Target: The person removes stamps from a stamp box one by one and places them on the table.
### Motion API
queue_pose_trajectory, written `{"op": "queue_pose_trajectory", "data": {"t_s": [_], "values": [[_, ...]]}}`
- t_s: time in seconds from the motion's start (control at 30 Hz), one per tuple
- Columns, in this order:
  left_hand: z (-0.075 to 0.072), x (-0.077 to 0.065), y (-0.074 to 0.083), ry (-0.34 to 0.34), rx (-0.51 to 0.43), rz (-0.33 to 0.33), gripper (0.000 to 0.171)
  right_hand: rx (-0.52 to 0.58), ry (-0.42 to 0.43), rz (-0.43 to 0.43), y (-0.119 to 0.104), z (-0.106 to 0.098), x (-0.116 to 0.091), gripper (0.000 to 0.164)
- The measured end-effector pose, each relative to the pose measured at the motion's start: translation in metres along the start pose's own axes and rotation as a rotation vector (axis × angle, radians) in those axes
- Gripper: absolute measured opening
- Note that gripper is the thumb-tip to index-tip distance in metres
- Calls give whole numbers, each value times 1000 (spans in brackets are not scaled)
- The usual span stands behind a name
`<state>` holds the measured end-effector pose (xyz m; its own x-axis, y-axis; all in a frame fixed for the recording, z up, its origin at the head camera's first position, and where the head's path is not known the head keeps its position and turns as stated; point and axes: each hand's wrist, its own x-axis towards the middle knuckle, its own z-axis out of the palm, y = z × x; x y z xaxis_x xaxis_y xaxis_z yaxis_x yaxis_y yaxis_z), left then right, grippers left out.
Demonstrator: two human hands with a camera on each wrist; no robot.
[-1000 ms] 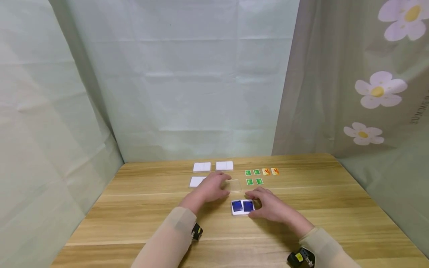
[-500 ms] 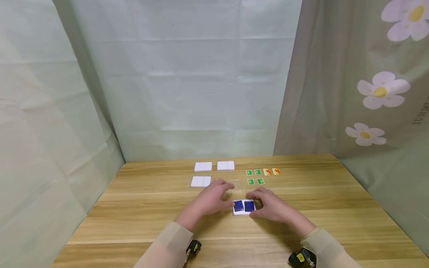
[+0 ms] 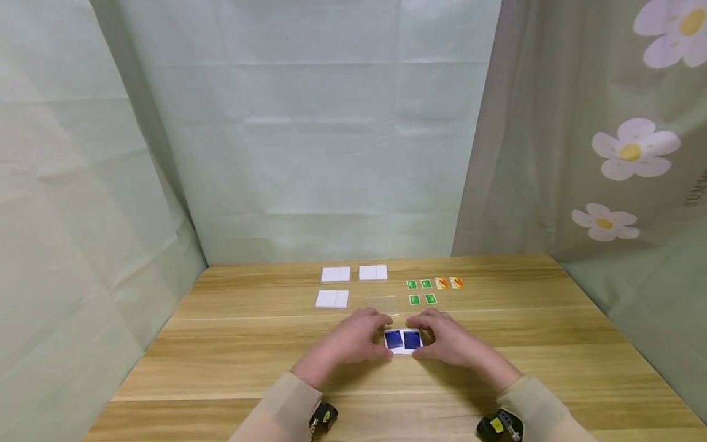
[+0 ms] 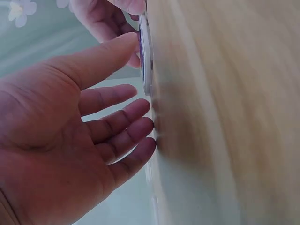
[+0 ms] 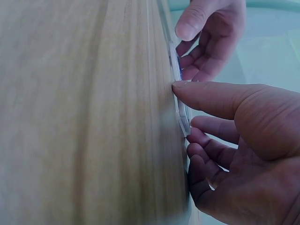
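A small flat clear-edged case [image 3: 402, 351] with a white inside and two dark blue squares [image 3: 412, 340] on it lies on the wooden table between my hands. My right hand [image 3: 448, 341] holds its right end, thumb on the near edge and forefinger at the far corner, as the right wrist view shows. At the left end is my left hand [image 3: 356, 339], its thumb close over the near edge. In the left wrist view, the loosely bent fingers [image 4: 126, 115] of that hand spread beside the case, fingertips near the tabletop.
Behind the hands lies an empty clear lid-like piece [image 3: 385, 305]. Several white-filled cases [image 3: 332, 299] lie further left and back. Several green square pieces [image 3: 415, 299] and two orange-and-yellow ones [image 3: 449, 283] lie at the back right. Fabric screens [image 3: 331, 153] surround the table [image 3: 232, 344].
My left hand has drawn back from the clear piece, moving nearer to me and right, to the left end of the case. My right hand stays at the case's right end.
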<state>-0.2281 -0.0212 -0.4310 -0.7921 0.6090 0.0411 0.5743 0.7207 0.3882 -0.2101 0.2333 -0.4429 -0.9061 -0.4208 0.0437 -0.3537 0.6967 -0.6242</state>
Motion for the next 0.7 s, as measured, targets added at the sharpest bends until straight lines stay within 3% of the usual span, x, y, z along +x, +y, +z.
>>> {"op": "queue_pose_trajectory", "data": {"t_s": [0.23, 0.7], "values": [[2, 1, 2, -1, 19, 14, 68, 1, 5, -6, -1, 0, 0, 61], [6, 4, 2, 19, 51, 34, 52, 27, 8, 21, -1, 0, 0, 57]]}}
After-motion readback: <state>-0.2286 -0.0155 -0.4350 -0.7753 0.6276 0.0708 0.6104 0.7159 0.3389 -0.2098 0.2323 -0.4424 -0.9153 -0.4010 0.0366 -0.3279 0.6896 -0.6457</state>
